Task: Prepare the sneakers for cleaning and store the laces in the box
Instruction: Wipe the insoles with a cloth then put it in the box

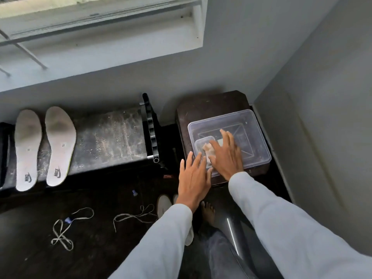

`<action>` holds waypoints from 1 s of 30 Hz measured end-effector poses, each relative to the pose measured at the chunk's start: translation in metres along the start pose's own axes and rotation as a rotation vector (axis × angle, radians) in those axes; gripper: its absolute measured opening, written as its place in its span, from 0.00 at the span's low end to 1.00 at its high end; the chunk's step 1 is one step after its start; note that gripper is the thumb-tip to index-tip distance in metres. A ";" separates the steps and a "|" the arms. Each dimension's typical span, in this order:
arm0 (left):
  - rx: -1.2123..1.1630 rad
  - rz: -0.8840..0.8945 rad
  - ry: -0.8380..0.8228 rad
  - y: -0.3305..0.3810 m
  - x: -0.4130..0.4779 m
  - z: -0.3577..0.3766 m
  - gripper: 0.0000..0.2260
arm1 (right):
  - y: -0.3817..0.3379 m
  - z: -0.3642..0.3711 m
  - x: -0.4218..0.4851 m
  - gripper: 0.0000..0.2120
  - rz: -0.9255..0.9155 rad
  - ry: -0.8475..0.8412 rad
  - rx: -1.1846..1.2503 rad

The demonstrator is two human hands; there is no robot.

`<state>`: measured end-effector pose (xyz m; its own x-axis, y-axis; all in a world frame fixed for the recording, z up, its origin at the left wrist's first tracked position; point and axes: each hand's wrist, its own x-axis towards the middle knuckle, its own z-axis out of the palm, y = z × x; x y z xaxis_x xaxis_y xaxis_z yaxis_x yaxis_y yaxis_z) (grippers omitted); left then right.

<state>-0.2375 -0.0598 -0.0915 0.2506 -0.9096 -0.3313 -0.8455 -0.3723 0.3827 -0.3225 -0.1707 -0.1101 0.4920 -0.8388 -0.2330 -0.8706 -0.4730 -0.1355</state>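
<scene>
1. A dark, dusty bench (108, 141) stands left of the clear plastic box (252, 127).
2. A dark stand (211, 105) sits under the box, in the corner of the room.
3. The box is see-through with thin walls. It is probably light, stiff and smooth, so it may slide on the stand. Gripping two opposite rims should steady it. I cannot tell whether a lid is on.
4. Two grey insoles (27, 150) (60, 146) lie side by side on the bench, far left of the box.
5. The right hand (226, 156) lies flat over the near half of the box, fingers straight and spread, holding nothing.
6. The left hand (194, 178) is just beside it at the box's near left corner, fingers straight, fingertips at the rim, also holding nothing. The two hands are close together but not clasped.
7. Part of a pale sneaker (164, 204) shows on the floor below the box, mostly hidden by the left sleeve.
8. A smaller clear tub (199, 144) sits inside the box, under the right hand, with something beige in it.
9. Two pale laces (62, 232) (132, 215) lie in loose loops on the dark floor, below and left of the box, not yet stored. They look light, soft and limp, and are likely to dangle and tangle. Gathering each one into a bunch at its middle should carry it best.
</scene>
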 end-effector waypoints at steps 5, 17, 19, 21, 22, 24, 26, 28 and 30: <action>-0.006 -0.044 -0.077 0.004 0.010 0.008 0.22 | 0.006 0.003 0.021 0.22 -0.071 -0.153 -0.081; -0.199 -0.033 0.022 0.002 0.011 0.008 0.21 | 0.011 0.011 0.027 0.08 -0.094 0.035 0.174; -0.306 -0.037 0.153 -0.001 0.004 0.005 0.20 | 0.006 -0.002 0.019 0.07 -0.084 0.132 0.250; -0.487 -0.123 0.273 -0.001 -0.006 -0.003 0.19 | -0.004 -0.018 0.006 0.05 -0.057 0.214 0.369; -0.598 -0.181 0.315 -0.003 -0.012 -0.008 0.18 | -0.012 -0.027 -0.003 0.05 -0.052 0.241 0.442; -0.831 -0.279 0.386 -0.010 -0.028 -0.020 0.17 | -0.034 -0.042 -0.024 0.06 -0.072 0.236 0.596; -1.071 -0.340 0.383 -0.024 -0.049 -0.031 0.18 | -0.065 -0.054 -0.047 0.07 -0.110 0.170 0.731; -1.275 -0.362 0.340 -0.043 -0.076 -0.045 0.18 | -0.099 -0.058 -0.072 0.09 -0.112 0.086 0.813; -1.352 -0.393 0.360 -0.073 -0.111 -0.058 0.15 | -0.142 -0.055 -0.100 0.12 -0.103 0.025 0.874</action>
<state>-0.1765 0.0577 -0.0331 0.6311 -0.6305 -0.4518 0.3349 -0.3039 0.8919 -0.2482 -0.0347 -0.0142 0.5593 -0.8135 -0.1594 -0.5024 -0.1797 -0.8458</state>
